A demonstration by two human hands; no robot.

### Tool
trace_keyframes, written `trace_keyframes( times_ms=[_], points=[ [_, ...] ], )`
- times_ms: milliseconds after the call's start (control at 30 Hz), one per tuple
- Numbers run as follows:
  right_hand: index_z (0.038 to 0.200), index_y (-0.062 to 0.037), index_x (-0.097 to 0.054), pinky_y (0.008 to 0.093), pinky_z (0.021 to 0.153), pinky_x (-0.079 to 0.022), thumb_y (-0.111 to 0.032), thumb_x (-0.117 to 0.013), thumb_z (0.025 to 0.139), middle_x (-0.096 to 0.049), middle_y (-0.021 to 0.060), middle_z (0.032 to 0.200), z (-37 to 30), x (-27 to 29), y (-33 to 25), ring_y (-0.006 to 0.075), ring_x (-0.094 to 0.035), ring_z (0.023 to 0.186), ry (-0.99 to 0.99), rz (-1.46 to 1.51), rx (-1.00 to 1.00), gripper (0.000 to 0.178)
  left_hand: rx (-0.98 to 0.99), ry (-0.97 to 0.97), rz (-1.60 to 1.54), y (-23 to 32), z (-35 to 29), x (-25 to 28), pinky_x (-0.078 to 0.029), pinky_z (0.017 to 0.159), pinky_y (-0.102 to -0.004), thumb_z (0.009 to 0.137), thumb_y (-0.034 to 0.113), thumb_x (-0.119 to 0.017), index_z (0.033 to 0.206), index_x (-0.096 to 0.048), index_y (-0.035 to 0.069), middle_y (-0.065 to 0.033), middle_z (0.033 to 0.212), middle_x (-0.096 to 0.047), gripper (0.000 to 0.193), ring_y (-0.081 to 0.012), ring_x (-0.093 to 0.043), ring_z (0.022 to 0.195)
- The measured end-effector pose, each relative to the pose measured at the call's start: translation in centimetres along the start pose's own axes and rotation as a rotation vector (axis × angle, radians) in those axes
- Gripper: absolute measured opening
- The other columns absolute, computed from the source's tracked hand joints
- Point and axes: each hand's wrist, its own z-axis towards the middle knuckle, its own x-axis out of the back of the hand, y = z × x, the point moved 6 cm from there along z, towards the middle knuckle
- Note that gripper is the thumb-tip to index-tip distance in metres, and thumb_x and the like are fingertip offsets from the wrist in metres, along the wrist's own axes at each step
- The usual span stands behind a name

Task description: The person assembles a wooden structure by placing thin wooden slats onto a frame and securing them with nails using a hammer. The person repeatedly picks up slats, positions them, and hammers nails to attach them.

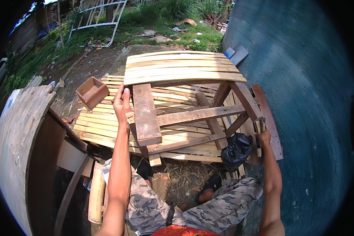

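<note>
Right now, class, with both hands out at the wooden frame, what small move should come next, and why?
Probably draw the left hand onto the dark plank: it hangs open beside it, holding nothing, while the right hand already grips slats at the frame's right edge.

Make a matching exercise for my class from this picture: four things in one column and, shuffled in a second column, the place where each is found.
Things
1. small brown wooden box
2. black plastic bag
3. left hand
4. white metal frame

Places
A. lying on the grass at the far end of the yard
B. at the near right corner of the wooden frame, beside the blue wall
C. on the pale slats at the left, beside the left hand
D. raised at the near left edge of the dark plank

Pairs: 1-C, 2-B, 3-D, 4-A
</note>
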Motion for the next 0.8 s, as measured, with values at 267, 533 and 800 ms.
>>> trace_keyframes(
  times_ms=[267,533,800],
  points=[
    [0.098,0.0068,-0.074,0.0454,0.086,-0.055,-0.052,-0.077,0.085,-0.073,0.0264,0.096,-0.3,-3.0,-1.6,0.0389,-0.073,0.096,0.036,0.249,0.030,0.060,0.255,-0.098,-0.245,-0.8,-2.2,1.5,-0.053,0.087,-0.0319,0.106,0.043,-0.053,0.131,-0.057,-0.004,-0.0113,0.112,-0.067,0.053,-0.0168,-0.064,0.102],
    [0.140,-0.0053,-0.053,0.0433,0.098,-0.050,-0.039,-0.054,0.105,-0.061,0.0098,0.133,-3.3,-5.8,-9.9,0.0233,-0.059,0.121,-0.417,1.251,0.032,0.048,0.297,-0.120,-0.184,-5.2,-10.2,5.3,-0.042,0.111,-0.0398,0.109,0.059,-0.025,0.151,-0.040,-0.001,-0.0155,0.140,-0.058,0.074,-0.0258,-0.058,0.126],
    [0.142,-0.0077,-0.052,0.0415,0.105,-0.048,-0.045,-0.055,0.105,-0.058,0.0084,0.135,-6.5,-5.5,-10.8,0.0233,-0.057,0.121,-0.481,1.511,-0.068,0.053,0.261,-0.029,0.025,-5.6,-10.9,6.2,-0.027,0.118,-0.0357,0.108,0.061,-0.025,0.151,-0.032,-0.010,-0.0211,0.150,-0.043,0.084,-0.0253,-0.042,0.135]
  ],
)
